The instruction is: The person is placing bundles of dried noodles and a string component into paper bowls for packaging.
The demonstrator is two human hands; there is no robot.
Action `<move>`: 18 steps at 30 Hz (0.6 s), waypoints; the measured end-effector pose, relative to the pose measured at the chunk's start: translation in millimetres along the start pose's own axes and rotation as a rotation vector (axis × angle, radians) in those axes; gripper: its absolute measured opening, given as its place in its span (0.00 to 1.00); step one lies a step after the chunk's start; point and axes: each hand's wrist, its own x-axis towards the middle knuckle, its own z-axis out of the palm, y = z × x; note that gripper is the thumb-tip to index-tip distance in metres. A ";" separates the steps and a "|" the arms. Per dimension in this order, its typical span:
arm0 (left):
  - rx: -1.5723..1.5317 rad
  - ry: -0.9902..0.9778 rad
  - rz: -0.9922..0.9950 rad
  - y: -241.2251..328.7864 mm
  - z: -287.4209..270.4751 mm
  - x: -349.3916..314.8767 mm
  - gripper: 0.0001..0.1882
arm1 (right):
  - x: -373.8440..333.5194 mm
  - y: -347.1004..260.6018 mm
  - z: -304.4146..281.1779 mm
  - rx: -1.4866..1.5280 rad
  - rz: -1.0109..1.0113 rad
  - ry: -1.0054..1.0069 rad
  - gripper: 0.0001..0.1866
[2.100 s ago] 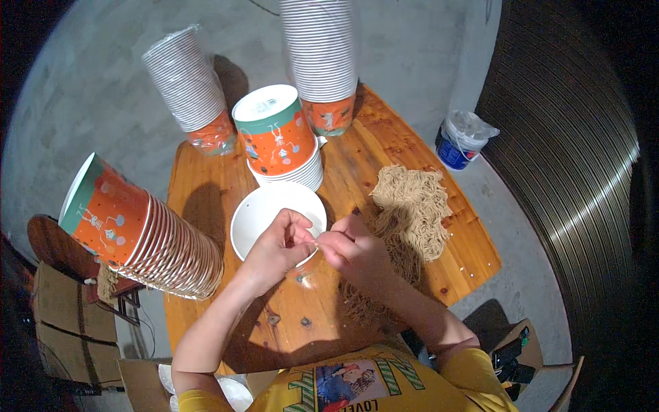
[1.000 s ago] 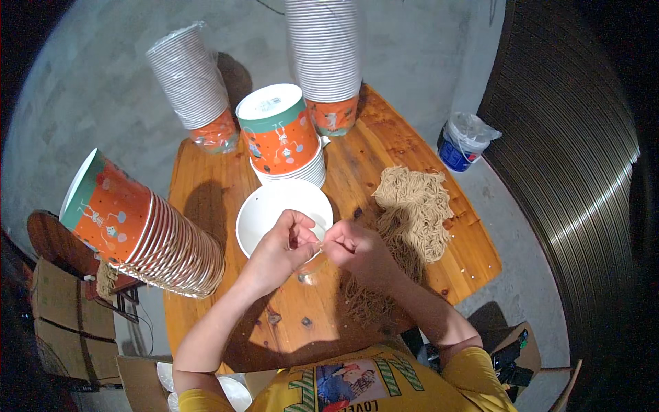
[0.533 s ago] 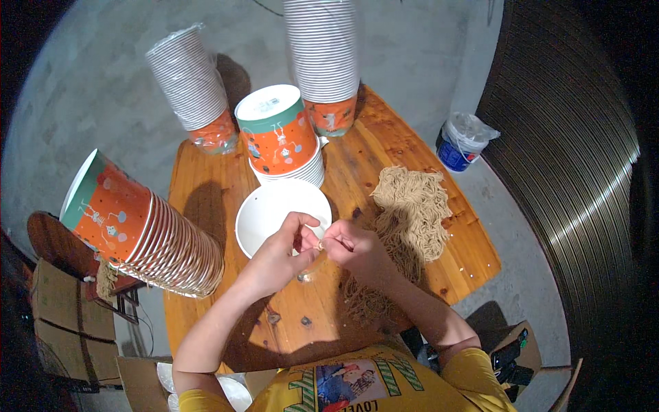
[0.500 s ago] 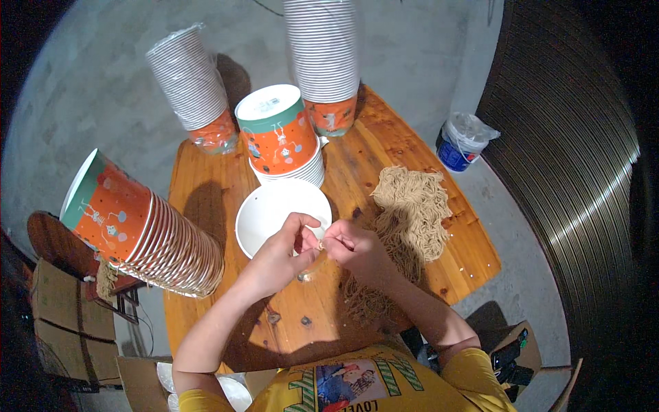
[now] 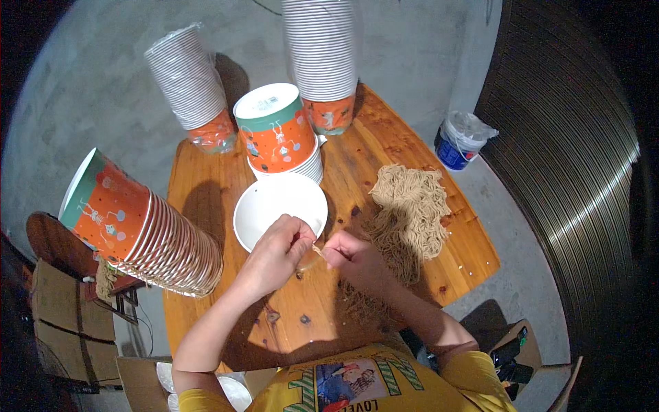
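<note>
My left hand (image 5: 276,253) and my right hand (image 5: 355,258) are close together over the near rim of a white-lined paper bucket (image 5: 264,220). Both are closed in a pinch on a short piece of tan cord (image 5: 317,250), which spans the small gap between the fingertips. Most of the cord is hidden by my fingers. To the right of the bucket lies a heap of loose tan cords (image 5: 412,213), partly in the shadow of my right arm.
Upside-down orange and green paper buckets (image 5: 281,141) stand behind the white-lined one. A tilted stack of buckets (image 5: 113,206) with cords round it is on the left. Two wrapped stacks rise at the table's back. A blue and white pail (image 5: 461,141) sits on the floor.
My left fingers have closed into a tighter pinch, and the fingertips of the two hands have drawn slightly apart. A bit of cord now shows between them.
</note>
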 end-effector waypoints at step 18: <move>0.155 0.012 0.070 -3.1 1.1 -1.1 0.03 | -2.8 -2.7 10.0 0.077 0.023 -0.002 0.07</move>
